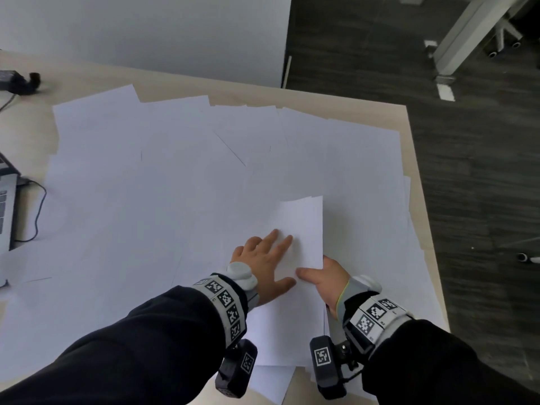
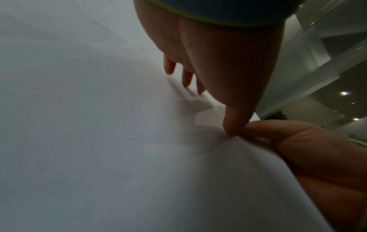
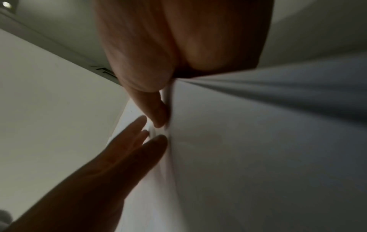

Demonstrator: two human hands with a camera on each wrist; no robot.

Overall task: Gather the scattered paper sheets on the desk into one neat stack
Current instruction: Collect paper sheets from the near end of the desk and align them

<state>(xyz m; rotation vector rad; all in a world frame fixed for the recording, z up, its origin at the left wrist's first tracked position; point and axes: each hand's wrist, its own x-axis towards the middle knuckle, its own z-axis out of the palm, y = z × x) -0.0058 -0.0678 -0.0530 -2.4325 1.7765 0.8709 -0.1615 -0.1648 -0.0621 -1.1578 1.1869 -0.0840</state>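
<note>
Several white paper sheets [image 1: 160, 171] lie scattered and overlapping across most of the wooden desk [image 1: 415, 159]. Near the front right, a small gathered stack [image 1: 301, 223] lies on top of them, its far end lifted a little. My left hand [image 1: 267, 258] presses flat on this stack with straight, spread fingers [image 2: 186, 78]. My right hand [image 1: 324, 279] holds the stack's right edge, thumb [image 3: 157, 113] on top, its other fingers hidden under the paper. The two thumbs nearly touch on the stack [image 2: 139, 157].
A laptop [image 1: 5, 206] with a black cable [image 1: 39, 206] sits at the desk's left edge. A black power adapter [image 1: 17, 80] lies at the far left. The desk's right edge [image 1: 423, 229] drops to dark floor, and some sheets overhang it.
</note>
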